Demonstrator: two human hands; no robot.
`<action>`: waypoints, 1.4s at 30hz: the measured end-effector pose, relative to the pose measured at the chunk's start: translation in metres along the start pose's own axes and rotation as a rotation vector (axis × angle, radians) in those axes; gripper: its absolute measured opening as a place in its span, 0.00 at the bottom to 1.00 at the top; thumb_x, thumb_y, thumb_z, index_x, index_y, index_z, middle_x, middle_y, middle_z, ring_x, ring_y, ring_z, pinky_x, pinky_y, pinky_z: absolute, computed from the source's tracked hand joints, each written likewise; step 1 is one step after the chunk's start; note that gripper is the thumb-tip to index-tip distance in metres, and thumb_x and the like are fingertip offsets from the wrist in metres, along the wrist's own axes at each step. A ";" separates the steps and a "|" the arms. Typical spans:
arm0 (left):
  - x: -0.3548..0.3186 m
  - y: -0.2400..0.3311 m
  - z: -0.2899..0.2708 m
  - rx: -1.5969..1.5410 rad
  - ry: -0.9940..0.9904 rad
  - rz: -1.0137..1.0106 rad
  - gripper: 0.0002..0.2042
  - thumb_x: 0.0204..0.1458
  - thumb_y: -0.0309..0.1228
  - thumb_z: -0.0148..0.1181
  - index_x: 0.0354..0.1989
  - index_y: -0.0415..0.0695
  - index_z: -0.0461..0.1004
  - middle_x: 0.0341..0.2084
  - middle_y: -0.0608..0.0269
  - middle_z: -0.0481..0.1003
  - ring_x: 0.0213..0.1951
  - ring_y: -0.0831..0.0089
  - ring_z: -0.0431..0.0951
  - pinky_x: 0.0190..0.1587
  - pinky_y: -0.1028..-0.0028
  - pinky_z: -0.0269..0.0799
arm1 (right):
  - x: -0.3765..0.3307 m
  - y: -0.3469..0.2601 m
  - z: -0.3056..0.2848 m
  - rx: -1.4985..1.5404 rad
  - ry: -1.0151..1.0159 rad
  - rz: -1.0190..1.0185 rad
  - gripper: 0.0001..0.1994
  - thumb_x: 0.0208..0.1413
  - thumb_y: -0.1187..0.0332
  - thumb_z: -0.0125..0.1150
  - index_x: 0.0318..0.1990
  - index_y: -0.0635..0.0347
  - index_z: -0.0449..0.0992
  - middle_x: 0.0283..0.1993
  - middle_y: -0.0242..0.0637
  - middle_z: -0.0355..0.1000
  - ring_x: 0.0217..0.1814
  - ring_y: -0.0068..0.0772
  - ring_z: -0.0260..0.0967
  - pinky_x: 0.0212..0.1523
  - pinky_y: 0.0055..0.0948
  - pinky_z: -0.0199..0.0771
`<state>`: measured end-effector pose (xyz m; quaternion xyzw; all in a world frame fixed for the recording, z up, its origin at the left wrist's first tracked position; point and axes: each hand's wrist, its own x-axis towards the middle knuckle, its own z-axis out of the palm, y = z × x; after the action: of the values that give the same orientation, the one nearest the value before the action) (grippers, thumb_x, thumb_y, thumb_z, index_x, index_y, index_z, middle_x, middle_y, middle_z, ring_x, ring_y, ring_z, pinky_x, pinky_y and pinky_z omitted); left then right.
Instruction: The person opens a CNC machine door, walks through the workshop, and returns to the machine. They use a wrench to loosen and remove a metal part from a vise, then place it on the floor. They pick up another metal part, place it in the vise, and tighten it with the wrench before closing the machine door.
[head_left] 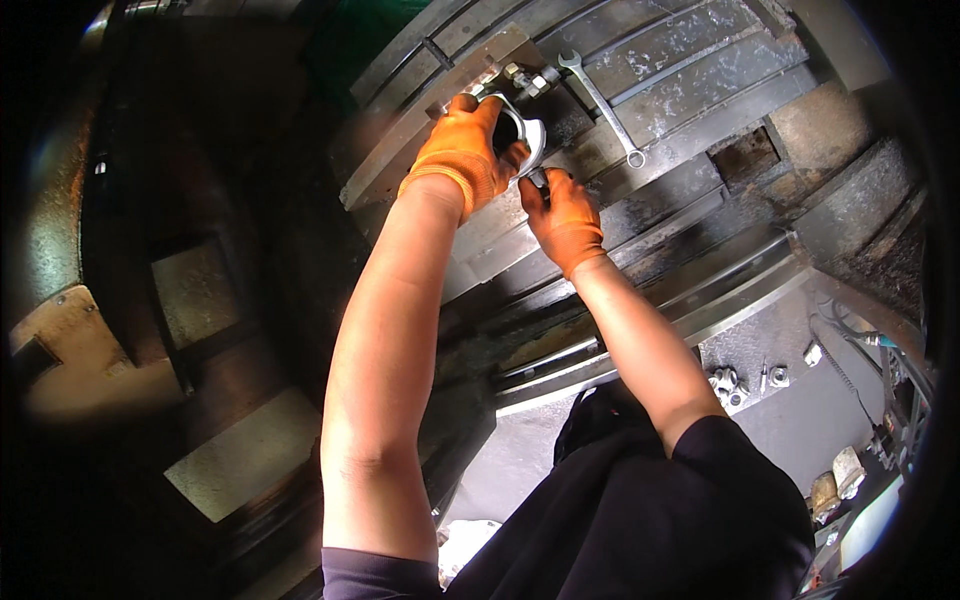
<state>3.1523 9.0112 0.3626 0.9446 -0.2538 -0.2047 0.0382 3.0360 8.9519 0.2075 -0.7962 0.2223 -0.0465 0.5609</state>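
Observation:
My left hand (462, 150), in an orange work glove, is closed round a silvery ring-shaped metal part (536, 142) with a wide round opening. The part is at a steel block on the slotted machine table (690, 75). My right hand (568, 218), gloved in the same orange, closes on a small dark object (539, 178) at the ring's near edge. Most of that object is hidden by the fingers, so its kind does not show. Just beyond the ring is a clamping bolt with nuts (532, 82).
A combination wrench (606, 112) lies on the table right of the bolt. A long steel bar (385, 160) stretches off to the left of my left hand. Below right, several small metal parts (730, 385) rest on a grey surface beside a coiled cable (840, 365).

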 end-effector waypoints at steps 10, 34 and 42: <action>0.001 -0.002 -0.001 0.023 0.001 0.029 0.28 0.49 0.31 0.67 0.61 0.48 0.68 0.56 0.46 0.66 0.59 0.47 0.69 0.60 0.59 0.68 | -0.002 0.012 0.015 1.059 -0.128 0.296 0.28 0.65 0.40 0.48 0.47 0.60 0.72 0.30 0.39 0.69 0.30 0.39 0.71 0.36 0.40 0.74; 0.000 0.002 -0.001 0.013 -0.005 -0.021 0.24 0.53 0.34 0.64 0.60 0.50 0.69 0.58 0.47 0.65 0.60 0.47 0.69 0.60 0.59 0.68 | -0.016 0.006 0.034 1.282 -0.133 0.353 0.18 0.66 0.47 0.50 0.43 0.55 0.70 0.32 0.30 0.64 0.30 0.30 0.66 0.33 0.35 0.74; 0.000 0.005 -0.004 0.011 -0.030 -0.031 0.28 0.55 0.38 0.62 0.64 0.46 0.66 0.60 0.46 0.64 0.62 0.48 0.67 0.63 0.60 0.66 | -0.003 -0.003 0.044 0.310 0.206 0.110 0.14 0.69 0.58 0.41 0.45 0.58 0.69 0.45 0.51 0.69 0.46 0.57 0.69 0.48 0.46 0.71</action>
<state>3.1518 9.0063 0.3673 0.9454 -0.2408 -0.2181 0.0258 3.0485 8.9926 0.1945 -0.6777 0.3119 -0.1308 0.6529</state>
